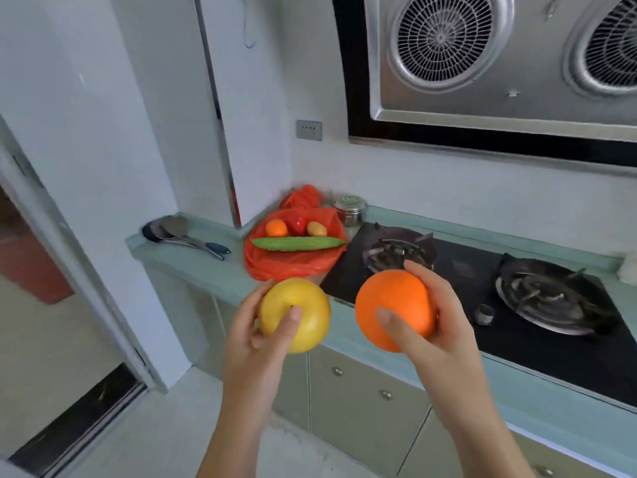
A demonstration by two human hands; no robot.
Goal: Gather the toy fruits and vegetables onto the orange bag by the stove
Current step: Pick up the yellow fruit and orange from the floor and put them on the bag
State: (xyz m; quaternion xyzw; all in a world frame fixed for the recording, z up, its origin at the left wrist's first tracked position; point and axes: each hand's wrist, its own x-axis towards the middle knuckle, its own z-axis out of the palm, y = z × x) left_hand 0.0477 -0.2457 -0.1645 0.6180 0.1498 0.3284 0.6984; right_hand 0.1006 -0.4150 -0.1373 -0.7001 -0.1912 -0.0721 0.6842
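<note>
Pale green bench (193, 267) beside the black stove (482, 305) carries the crumpled orange plastic bag (293, 263), already bearing several toy fruits. My left hand (255, 343) grips a round yellow toy apple (306, 301); my right hand (444, 326) grips a large orange toy fruit (396, 301), both held short of the bag.

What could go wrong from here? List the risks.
1. The bag already holds a cucumber, a small orange, a red piece and a potato; round fruit set down there may roll off onto the counter or stove.
2. Both hands are full: the left hand grips the yellow fruit, the right hand the big orange, so neither can steady the pile.
</note>
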